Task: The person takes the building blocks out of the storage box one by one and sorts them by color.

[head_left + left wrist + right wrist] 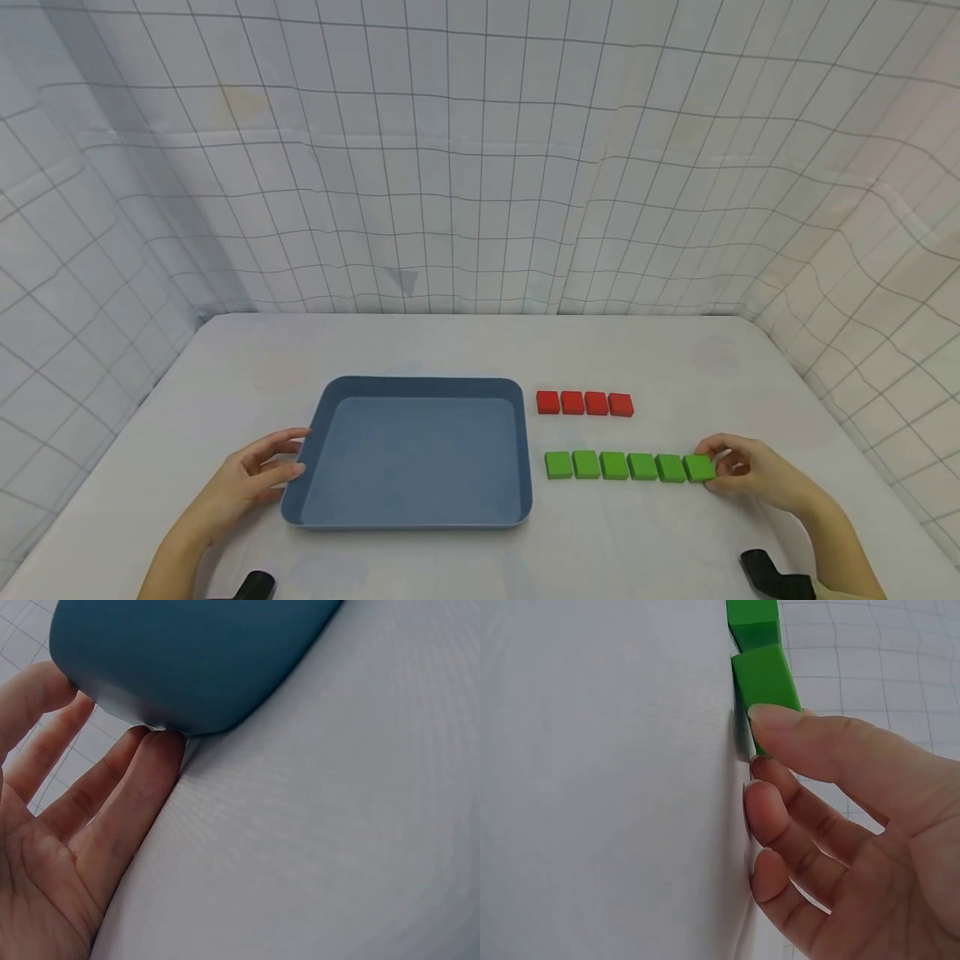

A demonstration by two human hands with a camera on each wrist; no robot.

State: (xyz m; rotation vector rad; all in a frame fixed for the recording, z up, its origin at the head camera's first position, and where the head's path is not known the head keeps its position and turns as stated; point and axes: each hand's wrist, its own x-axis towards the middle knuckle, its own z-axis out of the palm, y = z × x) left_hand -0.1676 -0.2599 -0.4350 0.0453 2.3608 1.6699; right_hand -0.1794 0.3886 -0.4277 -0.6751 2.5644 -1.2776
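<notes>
1. Red blocks (585,403): row of four, at 1 o'clock from table centre.
2. White table (465,350).
3. Gridded white cloth backdrop (480,167), 9 through 3 o'clock.

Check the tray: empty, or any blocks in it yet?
Empty. The tray's blue floor is bare; green blocks and red blocks sit on the table.
</notes>
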